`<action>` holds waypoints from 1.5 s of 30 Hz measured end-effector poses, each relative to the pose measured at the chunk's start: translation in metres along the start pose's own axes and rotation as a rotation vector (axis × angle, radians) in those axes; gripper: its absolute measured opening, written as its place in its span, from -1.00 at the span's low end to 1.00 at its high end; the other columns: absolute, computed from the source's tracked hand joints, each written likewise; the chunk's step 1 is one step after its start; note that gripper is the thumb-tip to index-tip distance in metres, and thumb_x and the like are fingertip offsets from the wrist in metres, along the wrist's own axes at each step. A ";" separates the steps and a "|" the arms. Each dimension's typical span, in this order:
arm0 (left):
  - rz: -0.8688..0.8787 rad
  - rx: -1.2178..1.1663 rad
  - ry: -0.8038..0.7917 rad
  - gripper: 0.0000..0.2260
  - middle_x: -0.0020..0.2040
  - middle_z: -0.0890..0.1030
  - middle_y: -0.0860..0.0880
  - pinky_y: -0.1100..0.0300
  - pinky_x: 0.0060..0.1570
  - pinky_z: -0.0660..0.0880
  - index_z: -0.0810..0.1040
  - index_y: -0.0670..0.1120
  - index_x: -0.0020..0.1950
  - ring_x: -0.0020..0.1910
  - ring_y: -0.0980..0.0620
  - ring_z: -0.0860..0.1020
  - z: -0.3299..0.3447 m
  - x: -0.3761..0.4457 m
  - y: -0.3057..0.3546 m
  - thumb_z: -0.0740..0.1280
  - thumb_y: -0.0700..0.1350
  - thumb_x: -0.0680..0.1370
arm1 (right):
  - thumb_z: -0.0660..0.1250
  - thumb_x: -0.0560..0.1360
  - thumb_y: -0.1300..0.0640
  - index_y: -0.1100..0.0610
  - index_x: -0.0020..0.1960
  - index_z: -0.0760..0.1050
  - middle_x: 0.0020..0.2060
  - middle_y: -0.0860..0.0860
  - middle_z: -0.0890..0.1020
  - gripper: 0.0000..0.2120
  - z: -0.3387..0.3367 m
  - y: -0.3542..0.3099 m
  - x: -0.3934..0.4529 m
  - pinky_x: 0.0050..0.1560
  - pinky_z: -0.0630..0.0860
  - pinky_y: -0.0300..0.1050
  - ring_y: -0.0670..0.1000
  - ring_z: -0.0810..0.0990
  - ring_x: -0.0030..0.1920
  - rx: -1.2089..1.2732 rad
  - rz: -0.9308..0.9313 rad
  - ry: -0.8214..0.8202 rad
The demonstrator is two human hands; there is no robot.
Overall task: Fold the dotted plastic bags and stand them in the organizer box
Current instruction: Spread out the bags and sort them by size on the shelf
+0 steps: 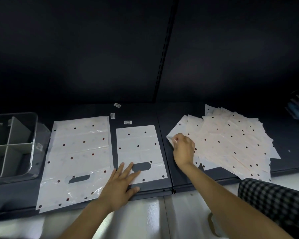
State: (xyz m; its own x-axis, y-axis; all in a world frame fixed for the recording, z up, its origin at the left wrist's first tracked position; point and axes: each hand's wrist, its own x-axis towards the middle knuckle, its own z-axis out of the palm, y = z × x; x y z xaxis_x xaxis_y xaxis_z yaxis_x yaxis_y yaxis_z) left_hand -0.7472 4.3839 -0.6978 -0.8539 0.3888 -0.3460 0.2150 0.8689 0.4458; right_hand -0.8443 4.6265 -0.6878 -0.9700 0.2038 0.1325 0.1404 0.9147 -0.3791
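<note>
Bags (231, 140) lie heaped where the right hand (184, 149) pinches a corner; the left hand (121, 183) presses flat, fingers straight, on a spread bag (138, 149).

Two dotted bags lie flat and apart from the rest: one large bag (74, 159) and one narrower bag (139, 152). One heap of bags (231, 140) overlaps too much to count. One organizer box (12, 145) has four visible compartments. Four small labels (128, 122) show. Two hands are in view.
</note>
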 end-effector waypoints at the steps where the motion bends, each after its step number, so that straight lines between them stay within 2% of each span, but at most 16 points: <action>1: -0.003 -0.132 0.051 -0.54 0.56 -0.05 0.08 0.17 0.46 -0.26 0.17 0.14 0.50 0.54 0.03 -0.19 -0.005 0.001 0.004 0.14 0.12 0.61 | 0.24 0.52 0.34 0.20 0.06 0.48 -0.01 0.10 0.61 -0.84 -0.001 -0.009 -0.008 0.18 0.32 -0.08 0.12 0.49 0.08 0.074 -0.070 0.003; 4: -0.121 -0.682 0.261 -0.70 0.39 0.43 0.05 0.20 0.39 0.19 0.41 0.15 0.33 0.45 0.05 0.27 -0.025 0.002 0.017 0.23 0.04 0.59 | 0.22 0.54 0.32 0.22 0.10 0.49 0.08 0.09 0.62 -0.83 -0.003 -0.040 -0.036 0.20 0.38 -0.03 0.15 0.50 0.13 0.236 -0.297 -0.112; 6: -0.235 -1.087 0.300 -0.74 0.22 0.54 0.04 0.23 0.17 0.39 0.42 0.19 0.28 0.26 0.06 0.47 -0.039 0.002 0.024 0.22 0.03 0.59 | 0.23 0.54 0.26 0.23 0.11 0.49 0.12 0.09 0.62 -0.83 -0.001 -0.055 -0.055 0.27 0.36 -0.03 0.17 0.51 0.15 0.257 -0.466 -0.227; 9: -0.333 -1.443 0.222 -0.76 0.11 0.59 0.00 0.10 0.17 0.45 0.43 0.13 0.29 0.11 0.01 0.57 -0.048 0.002 0.026 0.15 0.01 0.62 | 0.18 0.56 0.10 0.27 0.09 0.47 0.12 0.10 0.63 -0.75 0.004 -0.065 -0.073 0.36 0.27 -0.10 0.14 0.56 0.10 0.260 -0.651 -0.439; 13: -0.427 -1.387 0.112 -0.70 0.11 0.63 -0.06 0.19 0.11 0.45 0.53 -0.11 0.24 0.09 0.04 0.58 -0.040 0.002 0.018 0.11 -0.02 0.65 | 0.29 0.51 -0.11 0.10 0.19 0.49 0.19 -0.04 0.58 -0.63 0.005 -0.052 -0.071 0.29 0.30 -0.21 0.00 0.50 0.20 0.305 -0.547 -0.639; 18: -0.526 -1.460 0.179 -0.68 0.12 0.58 -0.04 0.21 0.12 0.38 0.52 -0.16 0.25 0.01 0.12 0.56 -0.033 0.003 0.008 0.10 -0.03 0.66 | 0.36 0.49 -0.01 0.13 0.23 0.50 0.20 0.05 0.53 -0.64 -0.013 0.011 -0.023 0.23 0.37 -0.09 0.08 0.44 0.22 0.073 -0.153 -0.099; 22: -0.546 -1.505 0.265 -0.71 0.14 0.60 -0.01 0.19 0.11 0.42 0.50 -0.10 0.27 0.11 0.05 0.56 -0.036 0.001 0.002 0.07 -0.07 0.67 | 0.27 0.55 -0.01 0.14 0.27 0.46 0.20 0.12 0.50 -0.65 -0.012 0.051 -0.005 0.12 0.37 -0.04 0.14 0.42 0.19 -0.188 0.055 -0.160; 25: -0.537 -1.488 0.236 -0.79 -0.10 0.68 0.12 0.26 -0.11 0.46 0.57 -0.04 0.12 -0.06 0.15 0.61 -0.036 -0.001 0.008 0.18 -0.04 0.62 | 0.22 0.58 0.16 0.16 0.08 0.56 0.06 0.12 0.58 -0.82 -0.009 0.055 -0.001 0.00 0.36 -0.05 0.14 0.48 0.07 -0.208 0.094 -0.084; 27: -0.497 -1.293 0.250 -0.78 0.04 0.58 0.11 0.18 0.04 0.46 0.55 -0.02 0.20 0.05 0.08 0.54 -0.033 0.000 0.012 0.19 -0.04 0.62 | 0.22 0.57 0.22 0.17 0.00 0.57 -0.01 0.11 0.61 -0.85 -0.011 0.049 0.003 -0.03 0.36 -0.06 0.12 0.49 0.04 -0.164 0.083 -0.060; 30: -0.413 -0.899 0.381 -0.77 0.19 0.29 0.02 0.09 0.35 0.25 0.53 0.11 0.22 0.23 -0.01 0.32 -0.028 0.003 0.015 0.25 -0.09 0.60 | 0.23 0.56 0.27 0.24 -0.05 0.54 -0.12 0.14 0.61 -0.88 -0.016 0.028 -0.005 -0.11 0.38 -0.04 0.14 0.50 -0.06 0.068 -0.041 0.006; 32: -0.353 -0.751 0.417 -0.77 0.20 0.28 0.01 0.18 0.34 0.17 0.52 0.20 0.13 0.23 -0.02 0.27 -0.025 0.001 0.020 0.30 -0.11 0.57 | 0.24 0.57 0.27 0.26 -0.05 0.54 -0.16 0.14 0.61 -0.88 -0.016 0.009 -0.018 -0.16 0.42 -0.04 0.13 0.52 -0.10 0.188 -0.141 0.002; 34: -0.297 -0.700 0.347 -0.78 0.22 0.36 -0.02 0.15 0.37 0.18 0.56 0.14 0.15 0.25 -0.06 0.32 -0.019 -0.001 0.020 0.31 -0.13 0.57 | 0.24 0.57 0.22 0.21 0.02 0.55 -0.10 0.09 0.62 -0.87 -0.013 -0.009 -0.031 -0.12 0.46 -0.10 0.06 0.54 -0.06 0.269 -0.198 -0.067; 36: -0.269 -0.748 0.264 -0.82 0.21 0.47 -0.04 0.15 0.32 0.25 0.59 0.01 0.14 0.24 -0.04 0.40 -0.015 -0.002 0.019 0.28 -0.13 0.59 | 0.24 0.58 0.16 0.15 0.08 0.55 -0.05 0.05 0.61 -0.85 -0.010 -0.025 -0.044 -0.09 0.47 -0.16 0.01 0.56 -0.06 0.340 -0.215 -0.133; 39: -0.278 -0.908 0.218 -0.85 0.13 0.57 0.01 0.27 0.07 0.37 0.56 0.06 0.10 0.15 0.00 0.52 -0.022 -0.005 0.025 0.21 -0.04 0.61 | 0.22 0.59 0.12 0.12 0.10 0.54 -0.01 0.03 0.63 -0.83 -0.005 -0.041 -0.065 0.00 0.50 -0.10 0.00 0.59 -0.01 0.405 -0.276 -0.207; 43: -0.301 -1.433 0.076 -0.66 0.07 0.65 -0.07 0.14 0.09 0.54 0.57 -0.07 0.15 0.07 -0.04 0.62 -0.027 -0.005 0.035 0.16 0.11 0.59 | 0.18 0.59 0.05 0.07 0.06 0.52 0.00 -0.02 0.65 -0.82 -0.003 -0.061 -0.088 0.07 0.50 -0.08 -0.03 0.58 0.02 0.506 -0.375 -0.425; 45: -0.353 -1.544 0.101 -0.73 0.02 0.66 -0.14 0.16 -0.03 0.59 0.55 -0.14 0.18 -0.03 -0.05 0.65 -0.028 -0.003 0.040 0.23 -0.01 0.60 | 0.15 0.58 0.00 0.05 0.14 0.54 0.13 -0.02 0.62 -0.74 -0.002 -0.059 -0.088 0.27 0.35 -0.18 -0.02 0.51 0.20 0.383 -0.516 -0.374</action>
State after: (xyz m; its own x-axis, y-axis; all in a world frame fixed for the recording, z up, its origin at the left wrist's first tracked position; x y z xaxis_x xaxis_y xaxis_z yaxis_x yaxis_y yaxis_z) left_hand -0.7495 4.4088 -0.6560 -0.7949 0.1673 -0.5832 -0.6064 -0.2510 0.7545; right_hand -0.7668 4.5552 -0.6752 -0.9064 -0.4138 0.0852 -0.3640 0.6624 -0.6548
